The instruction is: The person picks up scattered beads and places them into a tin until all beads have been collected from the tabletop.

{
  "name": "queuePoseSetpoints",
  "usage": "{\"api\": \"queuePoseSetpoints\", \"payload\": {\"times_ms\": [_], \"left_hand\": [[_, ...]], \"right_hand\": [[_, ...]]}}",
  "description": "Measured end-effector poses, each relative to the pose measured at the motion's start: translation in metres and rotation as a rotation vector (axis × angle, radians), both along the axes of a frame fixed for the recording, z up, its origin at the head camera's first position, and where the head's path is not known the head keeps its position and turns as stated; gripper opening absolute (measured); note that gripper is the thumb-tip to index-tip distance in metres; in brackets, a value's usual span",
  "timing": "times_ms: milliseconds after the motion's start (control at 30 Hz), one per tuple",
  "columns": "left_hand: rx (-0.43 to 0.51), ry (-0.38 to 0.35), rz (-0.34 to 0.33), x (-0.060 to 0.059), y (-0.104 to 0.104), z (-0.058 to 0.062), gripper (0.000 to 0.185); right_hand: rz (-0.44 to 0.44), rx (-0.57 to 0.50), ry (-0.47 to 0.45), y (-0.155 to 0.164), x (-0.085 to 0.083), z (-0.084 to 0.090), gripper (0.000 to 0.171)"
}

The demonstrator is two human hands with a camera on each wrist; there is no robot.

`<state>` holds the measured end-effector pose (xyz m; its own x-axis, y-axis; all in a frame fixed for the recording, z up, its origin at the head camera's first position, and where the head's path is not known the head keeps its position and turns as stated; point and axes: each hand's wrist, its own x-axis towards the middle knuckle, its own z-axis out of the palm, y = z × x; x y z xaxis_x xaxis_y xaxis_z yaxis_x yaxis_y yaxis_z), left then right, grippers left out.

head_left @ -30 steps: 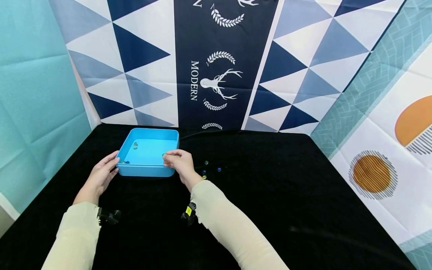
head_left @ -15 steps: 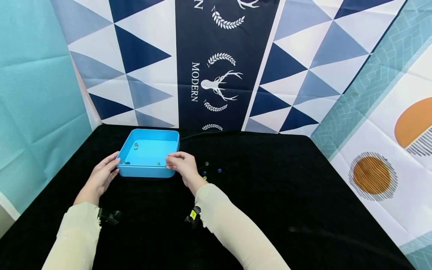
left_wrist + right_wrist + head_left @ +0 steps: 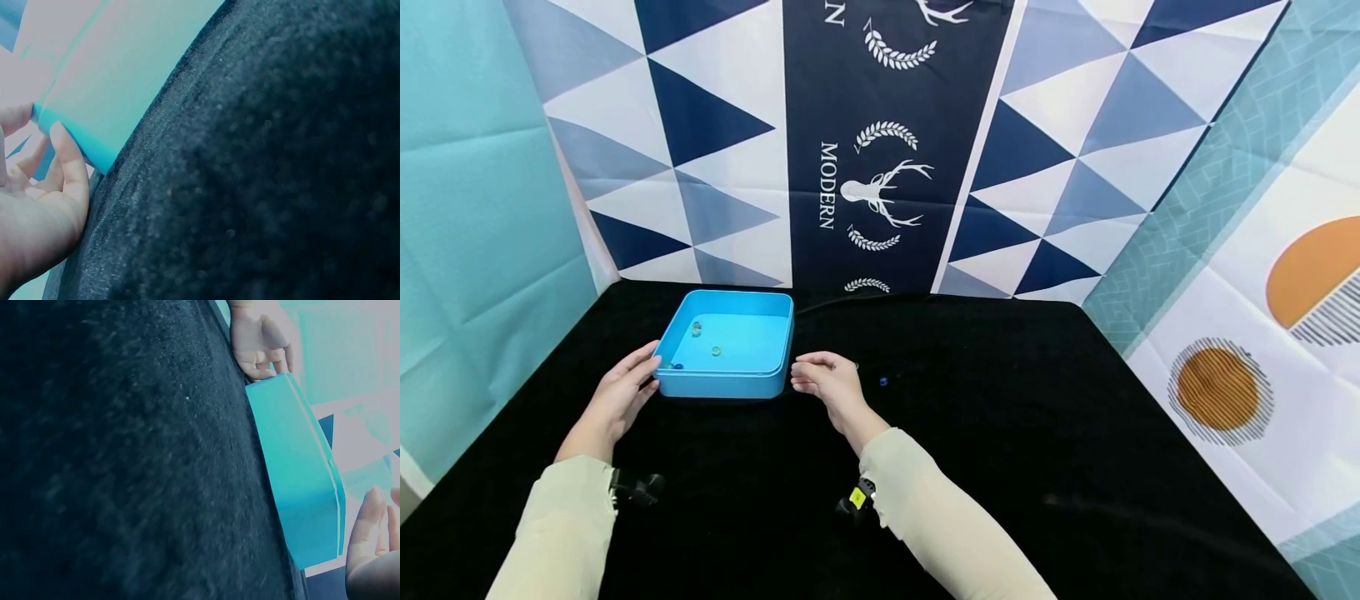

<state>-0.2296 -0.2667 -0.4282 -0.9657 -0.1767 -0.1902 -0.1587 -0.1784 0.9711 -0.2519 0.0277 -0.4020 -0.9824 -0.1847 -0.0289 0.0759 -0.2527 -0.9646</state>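
Note:
A shallow blue box [image 3: 718, 385] stands on the black cloth at the left in the head view. My left hand [image 3: 617, 400] holds its near left corner; in the left wrist view, fingertips [image 3: 60, 134] press the box wall. Several glass marbles lie inside, among them a greenish marble [image 3: 717, 351] near the middle and a dark blue marble [image 3: 678, 367] by the front left. My right hand [image 3: 833, 390] is just right of the box, fingers loosely bent, with nothing visible in it. Beyond it lies a blue marble [image 3: 883, 381]; other marbles there are mostly hidden behind the hand.
Black cloth [image 3: 1000, 433] covers the table. A patterned fabric backdrop [image 3: 880, 150] rises behind it. At the left hangs a teal curtain [image 3: 482, 208], and printed fabric [image 3: 1247, 333] hangs at the right. Each wrist wears a small black camera [image 3: 638, 487].
A greenish marble has left my right fingers and rolled inward from the box's front right. My right hand has moved right, off the box rim. My left hand keeps its place.

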Motion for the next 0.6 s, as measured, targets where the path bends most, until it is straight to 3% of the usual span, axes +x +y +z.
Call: {"api": "queuePoseSetpoints", "payload": {"times_ms": [600], "left_hand": [[-0.018, 0.035, -0.011, 0.002, 0.000, -0.002, 0.072]], "right_hand": [[0.046, -0.015, 0.042, 0.045, 0.018, -0.002, 0.021]]}}
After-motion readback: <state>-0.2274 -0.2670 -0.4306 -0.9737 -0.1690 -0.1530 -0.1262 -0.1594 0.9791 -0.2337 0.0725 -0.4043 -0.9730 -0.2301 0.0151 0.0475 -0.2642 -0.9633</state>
